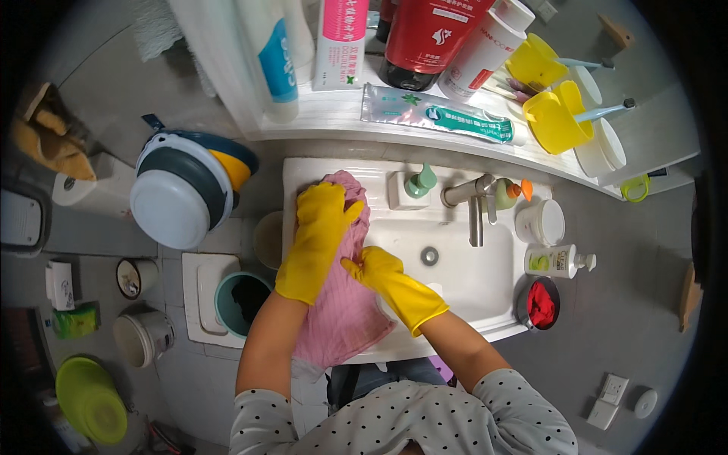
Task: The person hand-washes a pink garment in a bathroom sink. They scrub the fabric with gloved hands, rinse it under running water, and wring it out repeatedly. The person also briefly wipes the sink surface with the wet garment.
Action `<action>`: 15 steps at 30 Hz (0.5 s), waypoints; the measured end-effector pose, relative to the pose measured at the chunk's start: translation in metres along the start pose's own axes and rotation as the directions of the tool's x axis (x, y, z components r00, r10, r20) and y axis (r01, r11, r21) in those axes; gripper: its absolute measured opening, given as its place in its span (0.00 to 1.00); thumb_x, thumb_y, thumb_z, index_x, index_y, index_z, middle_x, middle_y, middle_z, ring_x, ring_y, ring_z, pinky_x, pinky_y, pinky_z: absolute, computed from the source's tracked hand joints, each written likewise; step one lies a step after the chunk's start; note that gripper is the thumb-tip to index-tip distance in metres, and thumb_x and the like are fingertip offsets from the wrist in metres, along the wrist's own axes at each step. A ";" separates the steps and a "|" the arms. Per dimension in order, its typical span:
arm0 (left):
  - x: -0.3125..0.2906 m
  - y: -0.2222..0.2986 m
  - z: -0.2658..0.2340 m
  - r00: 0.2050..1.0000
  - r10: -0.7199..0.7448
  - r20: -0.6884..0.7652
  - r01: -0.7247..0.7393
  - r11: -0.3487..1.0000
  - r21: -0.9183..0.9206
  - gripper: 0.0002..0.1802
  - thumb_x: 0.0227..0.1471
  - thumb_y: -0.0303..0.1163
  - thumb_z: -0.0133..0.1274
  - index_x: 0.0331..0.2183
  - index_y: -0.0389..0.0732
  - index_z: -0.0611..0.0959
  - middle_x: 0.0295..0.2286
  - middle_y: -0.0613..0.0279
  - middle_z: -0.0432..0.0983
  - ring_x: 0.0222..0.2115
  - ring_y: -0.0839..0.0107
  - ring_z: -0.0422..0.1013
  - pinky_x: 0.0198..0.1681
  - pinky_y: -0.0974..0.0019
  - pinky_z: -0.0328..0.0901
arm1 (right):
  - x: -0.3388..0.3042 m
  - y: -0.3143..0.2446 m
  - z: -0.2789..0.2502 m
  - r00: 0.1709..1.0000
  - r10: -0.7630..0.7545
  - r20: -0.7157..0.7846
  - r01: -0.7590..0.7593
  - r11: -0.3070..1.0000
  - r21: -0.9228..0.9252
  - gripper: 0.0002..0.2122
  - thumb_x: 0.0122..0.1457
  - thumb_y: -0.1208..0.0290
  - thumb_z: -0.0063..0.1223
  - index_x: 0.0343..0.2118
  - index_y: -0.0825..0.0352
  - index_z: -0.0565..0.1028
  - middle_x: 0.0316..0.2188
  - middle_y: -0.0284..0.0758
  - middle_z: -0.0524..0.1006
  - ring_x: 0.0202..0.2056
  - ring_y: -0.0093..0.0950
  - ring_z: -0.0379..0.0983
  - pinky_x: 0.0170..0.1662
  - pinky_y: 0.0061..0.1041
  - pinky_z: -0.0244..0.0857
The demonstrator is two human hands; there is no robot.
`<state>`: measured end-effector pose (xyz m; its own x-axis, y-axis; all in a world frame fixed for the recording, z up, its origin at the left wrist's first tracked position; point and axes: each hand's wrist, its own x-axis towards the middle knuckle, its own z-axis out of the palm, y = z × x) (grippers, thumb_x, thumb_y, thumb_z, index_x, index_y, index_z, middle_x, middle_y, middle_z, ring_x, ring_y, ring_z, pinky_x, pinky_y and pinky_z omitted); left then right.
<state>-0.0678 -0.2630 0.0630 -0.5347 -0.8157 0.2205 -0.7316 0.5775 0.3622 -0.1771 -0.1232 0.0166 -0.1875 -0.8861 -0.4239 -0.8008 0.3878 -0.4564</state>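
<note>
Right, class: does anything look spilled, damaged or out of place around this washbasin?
Nothing looks plainly spilled or damaged. The one mildly odd thing is the silver-and-green tube, lying flat along the white shelf while the red bottle behind it stands upright.

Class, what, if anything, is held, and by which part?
Pink cloth: left hand over its far end, right hand at its right edge; actual grip unclear.

Room over basin (485,269), faucet (475,220) beyond
</note>
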 end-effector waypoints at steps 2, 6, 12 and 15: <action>0.005 -0.017 0.034 0.999 0.009 -0.053 -0.007 0.999 0.044 0.19 0.46 0.47 0.61 0.30 0.41 0.84 0.30 0.52 0.80 0.32 0.52 0.75 0.40 0.53 0.68 | -0.009 -0.005 0.008 0.986 -0.094 -0.140 0.076 0.989 -0.125 0.20 0.58 0.48 0.55 0.29 0.65 0.79 0.24 0.44 0.79 0.30 0.44 0.77 0.34 0.37 0.69; 0.012 -0.033 0.024 0.970 -0.235 0.061 0.235 0.841 -0.488 0.17 0.51 0.43 0.60 0.31 0.38 0.85 0.31 0.55 0.81 0.31 0.62 0.76 0.38 0.59 0.69 | -0.016 0.004 -0.002 0.994 -0.102 0.043 0.095 0.983 0.156 0.16 0.60 0.56 0.57 0.26 0.65 0.77 0.20 0.40 0.76 0.24 0.36 0.73 0.31 0.33 0.67; 0.004 -0.067 -0.023 0.868 -0.223 0.443 0.460 0.025 -0.888 0.09 0.57 0.32 0.56 0.34 0.35 0.83 0.32 0.56 0.81 0.34 0.69 0.78 0.39 0.72 0.72 | -0.048 -0.012 -0.023 0.987 -0.158 0.019 0.151 0.967 0.206 0.14 0.61 0.57 0.51 0.28 0.63 0.78 0.30 0.43 0.79 0.34 0.48 0.74 0.37 0.42 0.68; -0.004 -0.065 -0.016 0.873 -0.278 0.402 0.428 0.038 -0.903 0.11 0.57 0.35 0.55 0.33 0.36 0.82 0.31 0.55 0.81 0.33 0.66 0.78 0.37 0.69 0.72 | -0.058 -0.022 -0.024 0.961 -0.269 -0.064 0.275 0.953 0.129 0.13 0.61 0.58 0.51 0.30 0.62 0.79 0.31 0.40 0.79 0.35 0.46 0.75 0.38 0.42 0.68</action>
<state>-0.0113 -0.2980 0.0532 -0.4330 -0.8593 -0.2721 0.1249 -0.3562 0.9260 -0.1621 -0.0861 0.0701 -0.0011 -0.9720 -0.2349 -0.7409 0.1586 -0.6526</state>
